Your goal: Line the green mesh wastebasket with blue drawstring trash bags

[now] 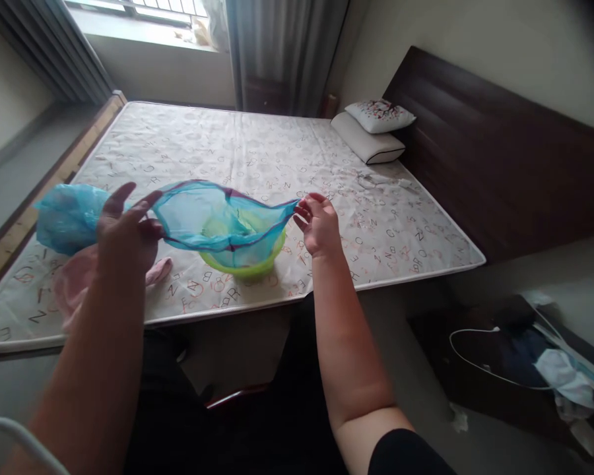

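A see-through blue bag (193, 210) with a dark purple band round its mouth is stretched sideways between both hands. My left hand (129, 227) is closed on the bag's left edge, its fingers partly spread. At the other end, my right hand (317, 221) pinches the narrow right corner of the mouth. Below and behind the see-through material a lime green basin (245, 270) sits on the mattress; what lies inside it is hard to make out. Beside my left hand rest a crumpled blue plastic bag (66, 214) and a pink cloth (72, 280), the cloth partly hidden by my forearm.
The letter-printed mattress (277, 148) spans the view, with a printed pillow (381, 117) on a beige one (361, 138) by the dark headboard (475, 125). To the right, a low dark table (468, 366) carries a white cable (505, 379) and a white cloth (564, 376).
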